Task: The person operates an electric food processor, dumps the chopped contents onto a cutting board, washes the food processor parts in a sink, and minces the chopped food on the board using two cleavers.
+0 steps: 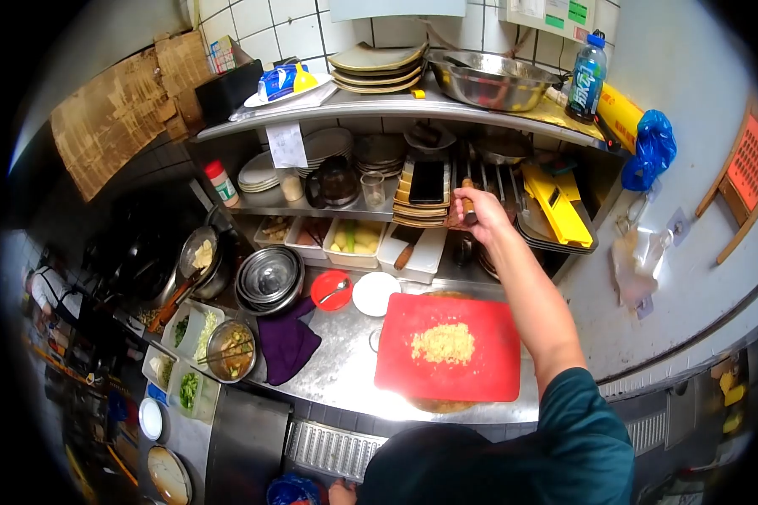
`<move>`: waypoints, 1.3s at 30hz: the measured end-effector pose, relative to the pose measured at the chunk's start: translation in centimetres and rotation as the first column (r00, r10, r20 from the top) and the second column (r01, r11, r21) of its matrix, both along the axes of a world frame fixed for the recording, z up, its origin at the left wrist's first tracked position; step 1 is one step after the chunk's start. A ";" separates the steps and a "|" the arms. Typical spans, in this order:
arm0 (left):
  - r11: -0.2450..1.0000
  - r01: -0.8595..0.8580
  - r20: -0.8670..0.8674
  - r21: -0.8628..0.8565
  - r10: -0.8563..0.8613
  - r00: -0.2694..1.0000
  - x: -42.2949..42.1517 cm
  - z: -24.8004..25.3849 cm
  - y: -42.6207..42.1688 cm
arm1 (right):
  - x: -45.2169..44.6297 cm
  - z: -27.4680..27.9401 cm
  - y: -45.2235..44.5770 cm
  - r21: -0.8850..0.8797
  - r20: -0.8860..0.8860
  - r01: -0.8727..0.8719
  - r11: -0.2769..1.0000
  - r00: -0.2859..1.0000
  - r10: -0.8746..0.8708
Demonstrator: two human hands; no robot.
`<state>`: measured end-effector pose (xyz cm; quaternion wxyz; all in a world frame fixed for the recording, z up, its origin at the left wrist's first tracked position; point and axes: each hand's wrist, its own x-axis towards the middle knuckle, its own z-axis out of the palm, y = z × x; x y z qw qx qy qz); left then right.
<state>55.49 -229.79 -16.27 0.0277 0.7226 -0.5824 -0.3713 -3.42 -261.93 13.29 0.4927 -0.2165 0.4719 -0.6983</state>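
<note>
My right hand [483, 210] reaches out to the middle shelf, with its fingers closed around a brown wooden handle [470, 212]. The far part of this tool is hard to make out among the dark items on the shelf. Left of the hand, a black phone-like slab [427, 182] lies on a stack of trays [419, 213]. Below my forearm, finely chopped pale yellow food [443, 344] is heaped on a red cutting board [396, 370]. My left hand [342, 492] hangs low at the bottom edge, near a blue bag [293, 488]; its fingers are mostly hidden.
A white plate [376, 294], a red dish [322, 300] with a spoon, nested metal bowls [269, 278] and a purple cloth [289, 343] are on the counter. Food tubs [354, 240] line the back. The upper shelf [354, 105] overhangs; a yellow slicer [557, 206] lies right of the hand.
</note>
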 end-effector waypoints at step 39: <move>0.884 0.389 0.122 -0.259 -0.369 0.921 14.8 -17.3 -1.5 | 21.0 -8.4 17.9 -0.600 0.314 -0.535 0.594 0.526 0.790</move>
